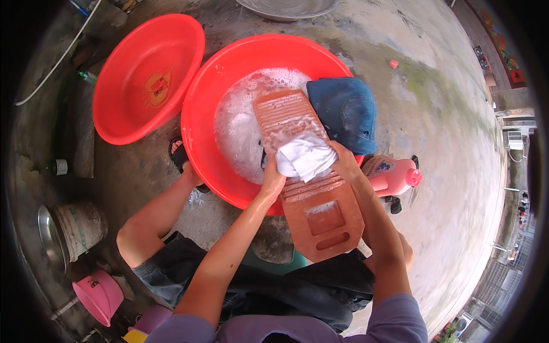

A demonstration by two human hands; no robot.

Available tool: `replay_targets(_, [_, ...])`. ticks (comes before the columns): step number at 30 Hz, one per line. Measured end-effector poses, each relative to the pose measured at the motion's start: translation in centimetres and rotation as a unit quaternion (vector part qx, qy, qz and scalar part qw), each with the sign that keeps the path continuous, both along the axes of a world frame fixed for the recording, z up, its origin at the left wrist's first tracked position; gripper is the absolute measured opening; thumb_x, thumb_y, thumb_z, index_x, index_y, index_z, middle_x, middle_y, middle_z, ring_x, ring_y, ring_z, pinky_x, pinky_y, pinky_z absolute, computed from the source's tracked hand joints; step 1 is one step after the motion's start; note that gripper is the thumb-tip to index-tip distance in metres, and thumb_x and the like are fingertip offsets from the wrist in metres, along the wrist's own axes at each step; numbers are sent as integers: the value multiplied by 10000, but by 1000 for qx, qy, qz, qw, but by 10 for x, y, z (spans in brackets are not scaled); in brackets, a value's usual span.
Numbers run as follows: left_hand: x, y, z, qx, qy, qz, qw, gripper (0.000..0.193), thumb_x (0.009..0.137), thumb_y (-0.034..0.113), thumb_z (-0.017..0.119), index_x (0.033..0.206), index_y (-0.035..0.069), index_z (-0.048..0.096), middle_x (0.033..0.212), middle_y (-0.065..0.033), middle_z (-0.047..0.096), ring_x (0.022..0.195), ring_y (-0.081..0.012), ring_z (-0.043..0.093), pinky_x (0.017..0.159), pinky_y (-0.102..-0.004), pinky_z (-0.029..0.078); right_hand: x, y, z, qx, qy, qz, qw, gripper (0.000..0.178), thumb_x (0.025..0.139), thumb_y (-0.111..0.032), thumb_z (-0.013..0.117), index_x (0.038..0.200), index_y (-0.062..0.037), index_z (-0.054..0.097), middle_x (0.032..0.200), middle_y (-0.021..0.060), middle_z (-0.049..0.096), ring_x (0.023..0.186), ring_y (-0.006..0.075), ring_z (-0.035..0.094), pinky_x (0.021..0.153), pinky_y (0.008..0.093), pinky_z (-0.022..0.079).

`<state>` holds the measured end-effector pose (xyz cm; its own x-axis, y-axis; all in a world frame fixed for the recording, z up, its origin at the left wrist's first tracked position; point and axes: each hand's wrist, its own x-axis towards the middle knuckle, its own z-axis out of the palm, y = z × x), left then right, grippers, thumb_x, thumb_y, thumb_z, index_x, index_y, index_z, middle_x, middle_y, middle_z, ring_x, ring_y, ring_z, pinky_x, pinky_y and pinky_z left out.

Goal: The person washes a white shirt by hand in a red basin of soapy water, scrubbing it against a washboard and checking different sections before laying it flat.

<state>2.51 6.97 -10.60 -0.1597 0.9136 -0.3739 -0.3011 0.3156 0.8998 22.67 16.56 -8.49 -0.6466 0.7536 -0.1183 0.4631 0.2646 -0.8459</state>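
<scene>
No readable texts, labels, numbers or signs.

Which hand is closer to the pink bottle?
Right. The right hand is left of the pink bottle, at the right edge of the white cloth; the left hand is farther away, at the cloth's left edge.

Bright daylight falls across a rough grey concrete floor (457, 160), paler toward the right, streaked with dark stains and marked by a mossy green patch (426, 83). A thin white hose (60, 57) curves along the dimmer upper left. Along the far right edge stand a white slatted box-shaped unit (515, 140), grey ribbed structures (494, 280) and leafy green plants (448, 335).
</scene>
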Motion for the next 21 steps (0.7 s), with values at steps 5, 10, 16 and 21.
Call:
replay_targets(5, [-6, -25, -38, 92, 436, -145, 884, 608, 682, 222, 651, 1187, -11, 405, 1168, -201, 435, 1105, -354, 370, 941, -422, 312, 35, -36, -29, -46, -229, -44, 971, 627, 703, -247, 625, 1202, 47, 385, 1040, 219, 556, 985, 310, 527, 866, 423, 365])
replay_targets(10, [-43, -24, -40, -5, 404, -151, 902, 612, 670, 182, 630, 1194, -23, 388, 1228, -212, 383, 1142, -387, 311, 978, -430, 276, 5, -89, -53, 87, -246, -32, 965, 586, 738, -223, 587, 1198, 62, 361, 859, 226, 594, 874, 350, 566, 832, 469, 378])
replay_targets(16, [-141, 19, 7, -55, 315, -548, 773, 471, 685, 290, 597, 1108, 100, 521, 1134, -179, 516, 1042, -302, 509, 853, -411, 415, -61, -31, -5, 70, -296, -109, 947, 384, 784, -309, 537, 1078, -61, 531, 949, 177, 589, 942, 366, 527, 767, 442, 451])
replay_targets(21, [-36, 30, -5, -39, 638, -85, 765, 404, 844, 371, 383, 1112, 114, 542, 1251, -123, 441, 1137, -377, 402, 903, -574, 322, -89, -25, -103, 129, -139, -95, 977, 464, 864, -460, 378, 1056, -74, 552, 1260, 166, 425, 1135, 354, 383, 985, 418, 267])
